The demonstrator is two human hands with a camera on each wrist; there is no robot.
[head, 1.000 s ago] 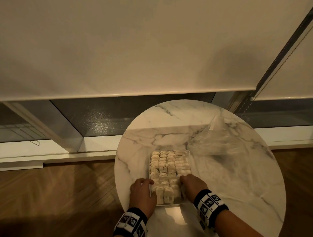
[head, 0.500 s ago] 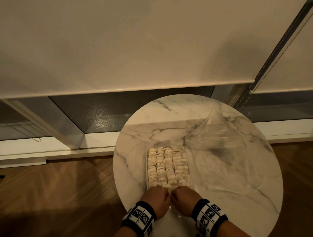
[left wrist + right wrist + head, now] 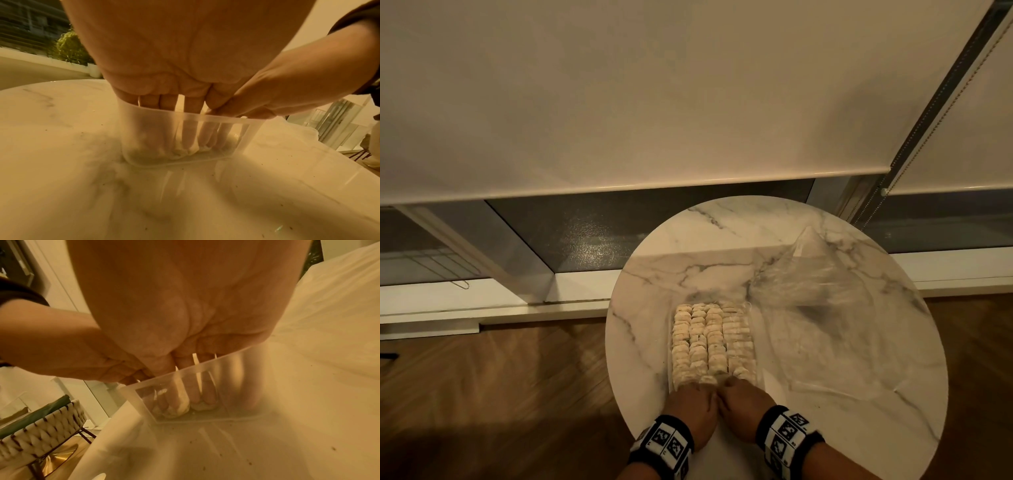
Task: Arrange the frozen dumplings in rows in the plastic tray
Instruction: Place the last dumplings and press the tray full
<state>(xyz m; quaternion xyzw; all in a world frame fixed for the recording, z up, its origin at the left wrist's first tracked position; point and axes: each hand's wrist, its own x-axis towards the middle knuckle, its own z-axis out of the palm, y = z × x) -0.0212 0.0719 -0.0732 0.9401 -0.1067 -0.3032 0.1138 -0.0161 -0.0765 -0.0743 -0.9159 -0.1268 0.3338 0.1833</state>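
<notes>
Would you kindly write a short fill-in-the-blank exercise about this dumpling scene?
1. The dumplings sit in ____ long rows in the plastic tray.
2. The left hand and right hand both reach into the tray's ____ end.
3. The tray rests on a round ____ table.
4. The clear plastic bag lies to the tray's ____.

Answers: four; near; marble; right

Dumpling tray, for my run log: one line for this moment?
hands: left, right in tray near end | fingers on dumplings | rows: packed

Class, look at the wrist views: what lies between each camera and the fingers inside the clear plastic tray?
The clear plastic tray's translucent near wall; fingers of both hands dip behind it, touching pale dumplings.
</notes>
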